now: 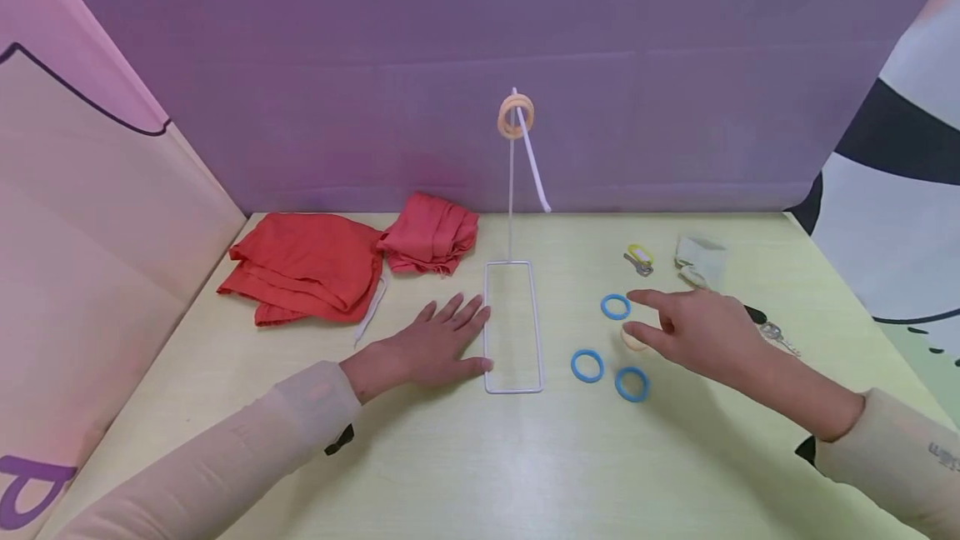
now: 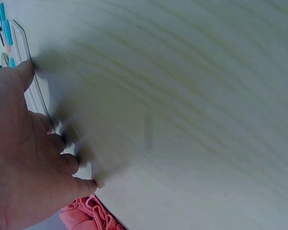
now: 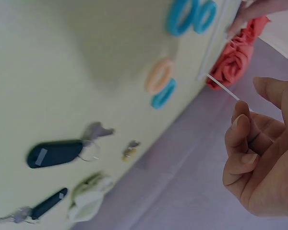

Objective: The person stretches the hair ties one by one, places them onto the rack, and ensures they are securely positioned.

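- From where I'm standing, the left hand [image 1: 435, 348] is resting beside the stand [image 1: 512, 198], fingers spread, touching the left rail of its base and clamping nothing.
- The right hand [image 1: 701, 327] is hovering over the table [image 1: 450, 457] to the right of the stand, thumb and forefinger standing apart, holding nothing.
- A peach ring [image 3: 151, 82] is lying right of the stand, under that hand and partly hidden by it from above.
- Three blue rings [image 1: 587, 380] are lying near it, also right of the stand; peach rings [image 1: 502, 117] are hanging on the stand's arm [image 1: 532, 158].
- One blue ring is lying close beside the loose peach one, so a careless fingertip could be knocking it aside or catching both.
- The stand is looking slim and top-heavy to me; a bump to its arm could be rocking it, more so if the left hand is pressing lightly. How hard it's pressing, I can't tell.
- Farther right of the stand, black key fobs [image 3: 57, 154] and a pale bundle [image 1: 701, 261] are lying near the right hand, where a low sweep could be dragging them.
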`<state>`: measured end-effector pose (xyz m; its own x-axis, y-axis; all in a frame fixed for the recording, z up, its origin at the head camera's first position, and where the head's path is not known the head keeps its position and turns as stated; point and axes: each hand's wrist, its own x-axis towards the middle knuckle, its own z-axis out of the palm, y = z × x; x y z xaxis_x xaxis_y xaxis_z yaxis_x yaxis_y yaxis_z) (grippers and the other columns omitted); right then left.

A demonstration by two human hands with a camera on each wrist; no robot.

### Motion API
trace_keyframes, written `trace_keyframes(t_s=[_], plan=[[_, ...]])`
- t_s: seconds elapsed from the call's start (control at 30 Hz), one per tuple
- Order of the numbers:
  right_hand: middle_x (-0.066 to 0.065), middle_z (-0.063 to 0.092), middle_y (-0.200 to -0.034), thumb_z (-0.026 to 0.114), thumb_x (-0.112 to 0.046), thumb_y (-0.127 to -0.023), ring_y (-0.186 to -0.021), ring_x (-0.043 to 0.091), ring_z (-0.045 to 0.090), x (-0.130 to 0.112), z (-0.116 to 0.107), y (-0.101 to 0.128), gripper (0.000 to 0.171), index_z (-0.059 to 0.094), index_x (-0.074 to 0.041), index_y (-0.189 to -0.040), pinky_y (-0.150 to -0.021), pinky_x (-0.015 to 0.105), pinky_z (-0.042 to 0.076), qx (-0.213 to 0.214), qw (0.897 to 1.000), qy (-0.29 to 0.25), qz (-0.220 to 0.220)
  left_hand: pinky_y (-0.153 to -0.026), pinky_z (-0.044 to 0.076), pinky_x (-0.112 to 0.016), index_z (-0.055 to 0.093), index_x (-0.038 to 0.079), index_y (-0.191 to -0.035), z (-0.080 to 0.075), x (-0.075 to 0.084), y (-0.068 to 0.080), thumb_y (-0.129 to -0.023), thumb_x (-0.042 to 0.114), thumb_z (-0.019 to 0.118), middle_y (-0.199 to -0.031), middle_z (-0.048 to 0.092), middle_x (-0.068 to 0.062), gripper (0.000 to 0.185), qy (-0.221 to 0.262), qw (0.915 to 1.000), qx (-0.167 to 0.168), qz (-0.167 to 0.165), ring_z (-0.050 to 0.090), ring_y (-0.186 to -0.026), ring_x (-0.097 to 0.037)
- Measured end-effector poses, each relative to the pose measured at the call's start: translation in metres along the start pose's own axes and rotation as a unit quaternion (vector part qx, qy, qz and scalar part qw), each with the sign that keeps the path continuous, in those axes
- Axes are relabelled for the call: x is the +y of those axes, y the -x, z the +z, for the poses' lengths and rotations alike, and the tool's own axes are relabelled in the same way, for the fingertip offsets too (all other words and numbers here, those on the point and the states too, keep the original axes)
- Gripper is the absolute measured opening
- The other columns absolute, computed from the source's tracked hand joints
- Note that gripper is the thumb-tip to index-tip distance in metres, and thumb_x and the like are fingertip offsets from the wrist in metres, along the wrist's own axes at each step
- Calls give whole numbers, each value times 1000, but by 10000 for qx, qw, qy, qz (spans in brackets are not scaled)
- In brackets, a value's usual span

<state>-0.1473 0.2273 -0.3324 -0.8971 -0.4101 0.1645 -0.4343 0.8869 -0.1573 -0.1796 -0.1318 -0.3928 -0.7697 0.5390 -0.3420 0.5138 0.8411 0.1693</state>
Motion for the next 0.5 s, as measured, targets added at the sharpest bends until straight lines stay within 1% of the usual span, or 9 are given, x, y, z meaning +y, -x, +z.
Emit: trace_keyframes(t_s=[0.13, 0.27, 0.5], plan=[[-15, 47, -51, 66, -46, -93, -44, 5, 38, 8, 15, 6, 45, 69, -18, -127, -40, 28, 29, -214, 9995, 56, 213, -125, 6, -60, 8, 20, -163, -1, -1, 0, -99, 65, 42, -171, 1, -2, 86, 44, 10000, 28, 22, -2, -158, -32], [-15, 51, -53, 65, -45, -93, -47, 5, 43, 15, 26, 7, 45, 69, -16, -127, -42, 28, 31, -390, 9987, 61, 323, -125, 6, -60, 9, 19, -163, -1, 0, 1, -99, 64, 43, -171, 2, -2, 85, 86, 9999, 49, 38, -2, -158, -33], [-14, 58, -56, 68, -46, -90, -53, 8, 50, 24, 37, 8, 51, 67, -15, -131, -42, 30, 34, -785, 9953, 62, 569, -125, 5, -60, 8, 19, -163, -1, 0, 1, -99, 65, 42, -171, 1, -2, 86, 47, 10000, 40, 38, -2, -158, -32]])
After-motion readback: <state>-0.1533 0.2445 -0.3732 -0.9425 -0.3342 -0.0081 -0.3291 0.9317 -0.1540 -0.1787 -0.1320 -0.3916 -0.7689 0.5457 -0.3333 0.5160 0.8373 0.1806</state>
